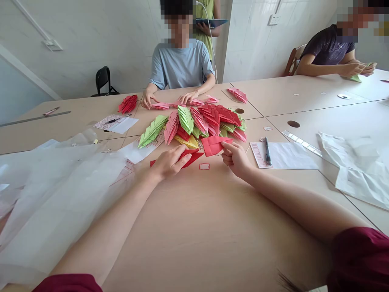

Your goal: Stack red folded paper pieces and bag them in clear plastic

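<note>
My left hand (172, 163) is closed around folded red paper (194, 157), its thumb lying on top and one end poking out to the left. Between the thumb and fingers of my right hand (235, 158) is a second red paper piece (212, 145), held flat and pointing left. The two pieces are close together, and I cannot tell whether they touch. Just beyond them lies a heap of folded paper strips in green (186, 119), pink (172, 127), red (209, 114) and yellow (189, 142). A small red-bordered label (204, 166) rests on the table below my hands.
Crumpled clear plastic (82, 194) covers the left side. To the right are a pen (268, 151) on a paper sheet (291, 156) and a white plastic bag (358, 170). Across the table (194, 227), a person in light blue (182, 67) handles pink pieces; another sits far right.
</note>
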Demonstrator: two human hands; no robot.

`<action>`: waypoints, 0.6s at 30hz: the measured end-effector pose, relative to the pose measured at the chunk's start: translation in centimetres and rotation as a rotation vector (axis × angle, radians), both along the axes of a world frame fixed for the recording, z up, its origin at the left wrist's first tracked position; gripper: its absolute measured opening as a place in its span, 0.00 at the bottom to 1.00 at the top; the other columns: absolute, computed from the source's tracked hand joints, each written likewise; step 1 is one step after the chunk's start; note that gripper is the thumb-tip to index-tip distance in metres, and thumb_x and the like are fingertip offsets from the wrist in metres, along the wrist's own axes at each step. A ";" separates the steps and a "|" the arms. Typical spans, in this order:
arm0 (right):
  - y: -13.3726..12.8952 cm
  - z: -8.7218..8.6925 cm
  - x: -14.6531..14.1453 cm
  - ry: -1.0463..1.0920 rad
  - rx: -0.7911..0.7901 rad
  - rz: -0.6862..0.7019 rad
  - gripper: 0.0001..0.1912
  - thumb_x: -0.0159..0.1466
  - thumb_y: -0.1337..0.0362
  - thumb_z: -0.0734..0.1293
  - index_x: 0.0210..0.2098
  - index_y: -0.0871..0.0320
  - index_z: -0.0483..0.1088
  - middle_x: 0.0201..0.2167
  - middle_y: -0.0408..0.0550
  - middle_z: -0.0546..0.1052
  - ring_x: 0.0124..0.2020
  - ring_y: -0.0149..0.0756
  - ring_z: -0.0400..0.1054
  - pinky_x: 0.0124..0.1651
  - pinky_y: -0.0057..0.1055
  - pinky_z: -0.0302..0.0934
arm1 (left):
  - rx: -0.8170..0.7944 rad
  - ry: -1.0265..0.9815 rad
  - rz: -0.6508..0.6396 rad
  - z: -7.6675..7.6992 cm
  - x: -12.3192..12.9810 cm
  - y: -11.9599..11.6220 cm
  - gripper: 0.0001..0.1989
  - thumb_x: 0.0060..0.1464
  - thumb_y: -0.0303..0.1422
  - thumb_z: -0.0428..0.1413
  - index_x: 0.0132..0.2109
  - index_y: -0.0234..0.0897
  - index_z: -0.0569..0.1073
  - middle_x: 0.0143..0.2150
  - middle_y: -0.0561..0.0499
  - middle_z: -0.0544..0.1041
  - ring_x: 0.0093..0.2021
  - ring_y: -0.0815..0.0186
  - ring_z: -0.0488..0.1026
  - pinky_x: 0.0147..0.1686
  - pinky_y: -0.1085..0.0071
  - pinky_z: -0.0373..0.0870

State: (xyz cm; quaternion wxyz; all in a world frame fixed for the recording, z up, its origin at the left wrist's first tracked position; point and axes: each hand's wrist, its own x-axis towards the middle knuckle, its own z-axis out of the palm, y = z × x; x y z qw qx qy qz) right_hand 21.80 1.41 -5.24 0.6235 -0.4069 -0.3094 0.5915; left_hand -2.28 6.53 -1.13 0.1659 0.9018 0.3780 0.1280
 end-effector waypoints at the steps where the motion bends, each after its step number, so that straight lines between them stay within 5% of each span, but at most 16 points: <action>1: 0.0 -0.1 0.0 -0.006 -0.007 -0.005 0.27 0.54 0.57 0.73 0.22 0.55 0.47 0.18 0.32 0.47 0.17 0.21 0.38 0.19 0.24 0.32 | 0.002 -0.011 -0.011 0.1 0.1 -0.1 0.18 0.65 0.44 0.39 0.49 0.40 0.67 0.44 0.49 0.75 0.43 0.57 0.73 0.40 0.65 0.64; 18: 0.4 -0.5 0.1 -0.055 -0.054 0.004 0.29 0.52 0.53 0.73 0.21 0.54 0.46 0.17 0.32 0.46 0.16 0.22 0.38 0.17 0.25 0.32 | 0.153 0.084 0.058 0.5 0.7 -0.8 0.15 0.64 0.45 0.40 0.42 0.40 0.64 0.37 0.49 0.74 0.34 0.58 0.72 0.30 0.67 0.61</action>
